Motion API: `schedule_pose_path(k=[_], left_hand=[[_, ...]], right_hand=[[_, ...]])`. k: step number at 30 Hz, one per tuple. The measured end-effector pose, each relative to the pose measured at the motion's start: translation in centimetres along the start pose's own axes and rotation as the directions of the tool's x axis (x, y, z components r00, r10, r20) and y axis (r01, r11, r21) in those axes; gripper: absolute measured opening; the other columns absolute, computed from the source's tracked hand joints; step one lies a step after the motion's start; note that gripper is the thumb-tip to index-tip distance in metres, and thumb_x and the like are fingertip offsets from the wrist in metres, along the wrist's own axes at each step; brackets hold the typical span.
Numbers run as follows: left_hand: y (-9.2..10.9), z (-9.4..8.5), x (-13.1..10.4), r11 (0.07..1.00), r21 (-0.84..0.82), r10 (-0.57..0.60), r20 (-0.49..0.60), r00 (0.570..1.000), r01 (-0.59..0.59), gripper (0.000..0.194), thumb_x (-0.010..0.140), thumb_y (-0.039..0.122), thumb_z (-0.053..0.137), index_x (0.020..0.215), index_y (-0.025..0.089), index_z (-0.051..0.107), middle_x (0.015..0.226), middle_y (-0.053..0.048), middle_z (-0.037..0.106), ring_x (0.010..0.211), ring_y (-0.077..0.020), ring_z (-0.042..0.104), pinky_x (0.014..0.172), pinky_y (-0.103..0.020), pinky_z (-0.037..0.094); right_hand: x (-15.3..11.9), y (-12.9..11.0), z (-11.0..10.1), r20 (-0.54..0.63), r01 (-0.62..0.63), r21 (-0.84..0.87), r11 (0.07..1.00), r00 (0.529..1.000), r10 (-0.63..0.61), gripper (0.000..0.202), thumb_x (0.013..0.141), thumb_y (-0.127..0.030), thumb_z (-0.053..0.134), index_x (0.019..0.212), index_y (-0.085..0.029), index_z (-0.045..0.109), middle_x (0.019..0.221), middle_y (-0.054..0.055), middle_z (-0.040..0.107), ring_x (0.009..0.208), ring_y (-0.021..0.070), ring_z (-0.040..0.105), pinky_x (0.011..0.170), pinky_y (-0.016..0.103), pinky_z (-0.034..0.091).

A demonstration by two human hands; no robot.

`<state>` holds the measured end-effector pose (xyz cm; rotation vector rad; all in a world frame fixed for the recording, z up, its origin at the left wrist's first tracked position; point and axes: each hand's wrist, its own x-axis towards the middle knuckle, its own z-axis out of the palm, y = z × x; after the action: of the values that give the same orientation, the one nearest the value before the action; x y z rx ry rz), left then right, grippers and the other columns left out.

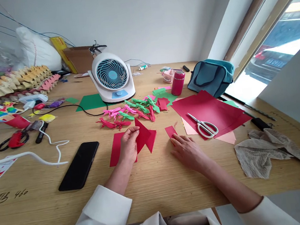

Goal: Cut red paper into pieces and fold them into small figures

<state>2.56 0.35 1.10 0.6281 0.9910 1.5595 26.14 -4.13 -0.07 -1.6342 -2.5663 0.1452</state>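
Note:
My left hand (129,144) pinches a pointed piece of red paper (142,133) between thumb and fingers, raised a little off the table. Beneath it lie a rectangular red paper sheet (114,152) and another pointed red piece (152,140). Flat on the wood rests my right hand (187,151), its fingertips at the lower end of a small red paper strip (170,131). White-handled scissors (206,127) lie on a large red sheet (212,112) to the right. Beyond my hands is a pile of folded paper figures (136,108) in pink, green and red.
A white fan (112,77) stands behind the pile. A black phone (79,166) lies left of my left arm. Farther right are a red thermos (178,82), a blue bag (212,77) and a crumpled cloth (265,150). Cables and egg trays (16,82) crowd the left side.

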Motion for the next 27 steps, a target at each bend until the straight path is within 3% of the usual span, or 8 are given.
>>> schedule_pose_path(k=[3, 8, 14, 18, 21, 25, 26, 27], left_hand=[[0.0, 0.1, -0.1, 1.0, -0.016, -0.019, -0.003, 1.0, 0.019, 0.032, 0.051, 0.021, 0.082, 0.079, 0.017, 0.067, 0.075, 0.002, 0.067, 0.066, -0.0097, 0.059, 0.066, -0.021, 0.047], [-0.1, 0.0, 0.1, 0.998, -0.051, -0.037, 0.016, 0.999, 0.037, 0.034, 0.05, 0.022, 0.082, 0.079, 0.017, 0.066, 0.073, 0.002, 0.068, 0.067, -0.0116, 0.061, 0.066, -0.023, 0.047], [-0.5, -0.3, 0.4, 0.999, -0.035, -0.035, 0.008, 0.999, 0.036, 0.031, 0.052, 0.024, 0.081, 0.078, 0.017, 0.067, 0.074, 0.002, 0.068, 0.067, -0.0112, 0.061, 0.066, -0.023, 0.046], [-0.5, -0.5, 0.4, 0.998, -0.037, -0.044, 0.014, 0.999, 0.045, 0.03, 0.054, 0.024, 0.08, 0.079, 0.017, 0.066, 0.074, 0.002, 0.068, 0.069, -0.0115, 0.062, 0.068, -0.024, 0.047], [-0.5, -0.5, 0.4, 0.995, -0.07, -0.069, 0.021, 0.997, 0.071, 0.031, 0.054, 0.025, 0.08, 0.082, 0.017, 0.068, 0.076, 0.001, 0.07, 0.069, -0.0116, 0.063, 0.07, -0.025, 0.048], [-0.8, -0.4, 0.2, 0.997, -0.039, -0.06, 0.049, 0.997, 0.062, 0.033, 0.058, 0.026, 0.079, 0.089, 0.017, 0.072, 0.08, -0.001, 0.072, 0.07, -0.0107, 0.062, 0.069, -0.023, 0.047], [-0.9, -0.3, 0.1, 0.998, -0.008, -0.057, 0.058, 0.997, 0.057, 0.034, 0.06, 0.026, 0.079, 0.092, 0.017, 0.073, 0.079, -0.001, 0.072, 0.068, -0.0102, 0.061, 0.068, -0.023, 0.047], [-1.0, -0.2, -0.1, 0.998, 0.025, -0.053, 0.068, 0.996, 0.052, 0.035, 0.061, 0.026, 0.078, 0.095, 0.017, 0.074, 0.079, -0.001, 0.071, 0.067, -0.0099, 0.06, 0.067, -0.023, 0.046]], right_hand=[[1.5, 0.1, -0.3, 0.028, -0.038, -0.058, 0.998, 0.999, 0.04, 0.049, 0.095, -0.039, 0.048, 0.138, -0.015, 0.048, 0.149, 0.016, 0.044, 0.131, 0.0327, 0.044, 0.103, 0.047, 0.038], [5.8, 0.9, -1.5, 0.097, -0.089, -0.093, 0.992, 0.99, 0.098, 0.049, 0.098, -0.042, 0.04, 0.139, -0.016, 0.045, 0.136, 0.018, 0.055, 0.122, 0.0329, 0.051, 0.097, 0.045, 0.039], [12.2, 2.9, -1.6, 0.068, -0.161, -0.088, 0.983, 0.984, 0.167, 0.047, 0.097, -0.044, 0.04, 0.132, -0.015, 0.051, 0.125, 0.019, 0.062, 0.116, 0.0358, 0.055, 0.094, 0.047, 0.04], [14.8, 3.8, -1.3, 0.006, -0.176, -0.023, 0.984, 0.984, 0.177, 0.043, 0.097, -0.041, 0.043, 0.13, -0.015, 0.052, 0.129, 0.019, 0.06, 0.12, 0.0346, 0.054, 0.096, 0.048, 0.039], [14.8, 3.8, -1.2, -0.074, -0.178, 0.053, 0.982, 0.98, 0.182, 0.041, 0.096, -0.036, 0.045, 0.13, -0.014, 0.052, 0.134, 0.02, 0.056, 0.123, 0.0344, 0.052, 0.098, 0.048, 0.039], [12.3, 2.3, -1.0, -0.171, -0.162, 0.201, 0.966, 0.965, 0.197, 0.038, 0.098, -0.035, 0.04, 0.128, -0.016, 0.054, 0.132, 0.016, 0.059, 0.122, 0.0285, 0.055, 0.099, 0.043, 0.041], [11.4, 1.6, -0.9, -0.178, -0.145, 0.288, 0.947, 0.963, 0.202, 0.037, 0.099, -0.037, 0.037, 0.124, -0.018, 0.056, 0.128, 0.013, 0.063, 0.115, 0.0243, 0.06, 0.095, 0.038, 0.045], [10.5, 0.9, -0.9, -0.172, -0.094, 0.52, 0.849, 0.962, 0.212, 0.037, 0.098, -0.042, 0.04, 0.119, -0.018, 0.06, 0.12, 0.012, 0.067, 0.108, 0.0222, 0.064, 0.09, 0.035, 0.048]])
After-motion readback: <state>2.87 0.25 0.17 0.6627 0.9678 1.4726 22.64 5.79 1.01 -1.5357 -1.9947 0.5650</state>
